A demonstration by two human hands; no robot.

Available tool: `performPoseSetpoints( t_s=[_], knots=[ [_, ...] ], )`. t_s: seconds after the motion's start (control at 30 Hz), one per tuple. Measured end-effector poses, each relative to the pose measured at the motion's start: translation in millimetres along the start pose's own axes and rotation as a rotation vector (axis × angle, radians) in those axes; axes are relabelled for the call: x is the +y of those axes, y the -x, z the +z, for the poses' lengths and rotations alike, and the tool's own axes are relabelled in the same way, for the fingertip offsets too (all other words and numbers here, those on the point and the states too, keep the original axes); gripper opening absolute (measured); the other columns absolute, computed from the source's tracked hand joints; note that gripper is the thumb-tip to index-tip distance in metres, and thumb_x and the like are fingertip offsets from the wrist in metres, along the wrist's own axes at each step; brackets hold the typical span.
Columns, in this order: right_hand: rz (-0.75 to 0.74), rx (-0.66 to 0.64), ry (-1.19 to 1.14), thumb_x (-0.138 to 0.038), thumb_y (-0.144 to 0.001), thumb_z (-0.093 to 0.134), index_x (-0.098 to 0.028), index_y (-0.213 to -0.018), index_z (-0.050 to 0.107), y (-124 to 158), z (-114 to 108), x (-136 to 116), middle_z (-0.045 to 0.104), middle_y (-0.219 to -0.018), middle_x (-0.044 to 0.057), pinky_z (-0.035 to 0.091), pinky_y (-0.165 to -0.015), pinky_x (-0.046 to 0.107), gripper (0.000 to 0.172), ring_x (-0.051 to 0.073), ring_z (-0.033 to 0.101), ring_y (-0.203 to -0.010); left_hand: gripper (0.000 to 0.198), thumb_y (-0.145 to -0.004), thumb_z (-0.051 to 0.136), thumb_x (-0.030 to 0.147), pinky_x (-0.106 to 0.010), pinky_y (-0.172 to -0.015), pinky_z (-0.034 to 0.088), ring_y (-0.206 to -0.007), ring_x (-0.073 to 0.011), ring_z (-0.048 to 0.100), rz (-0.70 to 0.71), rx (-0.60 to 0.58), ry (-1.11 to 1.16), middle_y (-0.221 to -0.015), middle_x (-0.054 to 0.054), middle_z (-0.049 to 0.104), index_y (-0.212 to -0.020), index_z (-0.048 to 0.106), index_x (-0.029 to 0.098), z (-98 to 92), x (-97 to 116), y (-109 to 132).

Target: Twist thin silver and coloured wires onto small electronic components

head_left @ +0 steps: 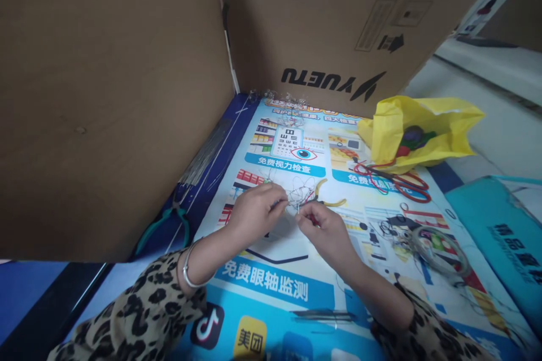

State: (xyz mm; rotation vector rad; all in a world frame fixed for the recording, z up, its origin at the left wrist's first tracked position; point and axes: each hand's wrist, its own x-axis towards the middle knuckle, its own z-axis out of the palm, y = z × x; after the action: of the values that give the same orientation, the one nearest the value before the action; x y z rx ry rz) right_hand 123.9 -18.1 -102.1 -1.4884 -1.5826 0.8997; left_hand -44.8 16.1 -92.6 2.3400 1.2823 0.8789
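In the head view, my left hand [258, 208] pinches fingertips together at the near edge of a loose tangle of thin wire [301, 190]. Just right of it, my right hand [319, 225] has thumb and forefinger closed on a short, pale end of thin wire, its tip pointing up. The two hands are a small gap apart above the printed poster [279, 242]. Behind the right fingers lie pliers with yellow handles [332, 202], their jaws partly hidden by the wire and fingers. A silver bangle [186, 268] circles my left wrist.
Cardboard walls [313, 28] rise behind and at left. Teal-handled pliers [184, 220] and straight wires [207, 152] lie left. At right are red-handled scissors [417, 189], a yellow bag [389, 130], a coil [423, 259] and a teal box [499, 225]. Dark thin rods [324, 315] lie in front.
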Motion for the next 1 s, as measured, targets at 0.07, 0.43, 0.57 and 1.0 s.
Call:
performPoseSetpoints(
  t_s=[0.07,0.43,0.57,1.0],
  knots=[
    [0.009,-0.01,-0.004,-0.022,-0.07,0.053,-0.019,-0.062,0.056,-0.9,-2.3,-1.1,0.053,-0.055,-0.003,0.038,-0.048,0.022,0.009,0.011,0.047,-0.051,0.008,-0.082,0.056,0.019,-0.024,-0.065,0.044,-0.073,-0.0142,0.062,-0.046,-0.042,-0.032,-0.08,0.0,0.068,-0.081,0.064,0.021,-1.3,0.1,0.5],
    [-0.305,0.137,0.216,-0.019,-0.076,0.057,-0.02,-0.077,0.059,-6.9,-4.0,7.7,0.059,-0.075,0.001,0.047,-0.06,0.027,0.002,0.014,0.055,-0.063,0.011,-0.083,0.051,0.024,-0.021,-0.054,0.036,-0.055,-0.0109,0.055,-0.186,-0.038,0.004,-0.065,0.004,0.064,-0.08,0.06,0.021,-1.1,0.5,3.1],
    [-0.604,0.147,0.396,-0.013,-0.082,0.051,-0.02,-0.088,0.061,-3.1,-2.4,18.5,0.06,-0.084,0.006,0.05,-0.073,0.034,0.014,0.019,0.058,-0.082,0.011,-0.083,0.05,0.024,-0.022,-0.055,0.036,-0.057,-0.0115,0.056,-0.206,-0.021,-0.01,-0.063,0.003,0.062,-0.078,0.06,0.02,0.6,3.4,3.8],
    [-0.848,0.104,0.525,-0.017,-0.08,0.057,-0.021,-0.091,0.062,-4.3,-0.2,25.7,0.059,-0.082,0.007,0.047,-0.067,0.037,0.013,0.021,0.054,-0.078,0.011,-0.082,0.049,0.021,-0.021,-0.051,0.036,-0.052,-0.011,0.055,-0.274,-0.013,0.118,-0.057,0.005,0.06,-0.074,0.055,0.02,-1.6,4.2,-1.2]
  ],
)
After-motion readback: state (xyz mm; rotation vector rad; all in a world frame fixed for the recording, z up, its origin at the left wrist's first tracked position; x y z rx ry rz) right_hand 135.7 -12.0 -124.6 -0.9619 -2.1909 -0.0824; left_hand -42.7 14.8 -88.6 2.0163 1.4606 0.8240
